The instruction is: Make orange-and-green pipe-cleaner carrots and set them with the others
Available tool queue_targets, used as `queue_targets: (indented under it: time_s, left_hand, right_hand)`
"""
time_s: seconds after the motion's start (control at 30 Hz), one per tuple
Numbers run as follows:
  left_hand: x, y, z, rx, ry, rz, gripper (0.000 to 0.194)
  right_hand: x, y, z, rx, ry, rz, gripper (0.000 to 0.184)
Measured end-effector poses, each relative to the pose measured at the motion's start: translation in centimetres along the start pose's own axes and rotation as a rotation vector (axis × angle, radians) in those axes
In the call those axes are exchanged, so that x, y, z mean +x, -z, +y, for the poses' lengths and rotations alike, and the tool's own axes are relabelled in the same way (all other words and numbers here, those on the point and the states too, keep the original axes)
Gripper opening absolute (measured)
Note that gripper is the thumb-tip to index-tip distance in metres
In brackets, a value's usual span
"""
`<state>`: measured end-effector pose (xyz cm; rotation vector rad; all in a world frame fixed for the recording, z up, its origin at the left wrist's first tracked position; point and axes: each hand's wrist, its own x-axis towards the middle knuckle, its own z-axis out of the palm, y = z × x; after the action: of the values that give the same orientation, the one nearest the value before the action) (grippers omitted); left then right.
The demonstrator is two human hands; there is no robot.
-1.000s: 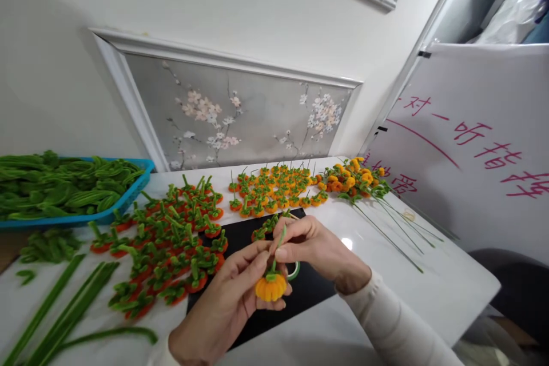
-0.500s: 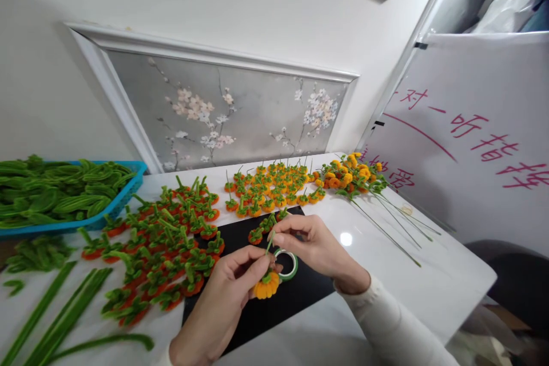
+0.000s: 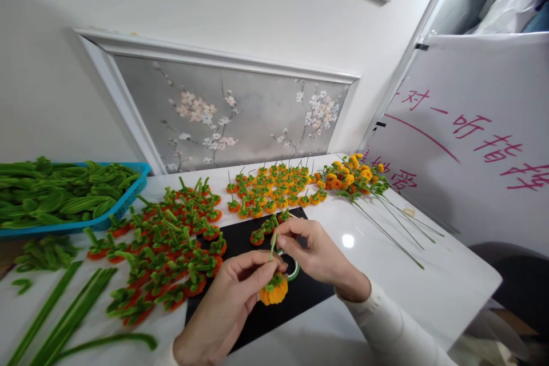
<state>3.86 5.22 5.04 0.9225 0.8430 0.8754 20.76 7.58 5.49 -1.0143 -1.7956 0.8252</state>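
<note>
Orange chenille pumpkin (image 3: 273,290): my left hand (image 3: 227,303) pinches its green stem (image 3: 273,247) low, right hand (image 3: 317,251) the tip; best kept straight, tension light.

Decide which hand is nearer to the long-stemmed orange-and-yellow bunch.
Right. The right hand is in front of the long-stemmed orange-and-yellow bunch, to its left; the left hand is farther left and nearer the person's body.

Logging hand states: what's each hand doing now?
Left hand: closed, pinching the yellow pumpkin's stem.
Right hand: closed, pinching the stem's upper end.
</note>
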Motion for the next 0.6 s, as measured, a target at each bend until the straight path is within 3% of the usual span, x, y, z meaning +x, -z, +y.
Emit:
queue_targets:
  time_s: [0.17, 0.4, 0.6]
  left_hand:
    - [0.0, -0.3, 0.2, 0.075, -0.028, -0.038, 0.023]
    - [0.6, 0.4, -0.2, 0.380, -0.153, 0.081, 0.017]
    - [0.8, 1.1, -0.2, 0.509, -0.215, 0.132, 0.015]
  right_hand:
    - [-0.2, -0.2, -0.5, -0.185, 0.146, -0.007, 0.016]
    - [-0.4, -0.3, -0.7, -0.367, 0.207, -0.017, 0.015]
    - [-0.6, -0.6, -0.9, -0.379, 0.218, 0.001, 0.013]
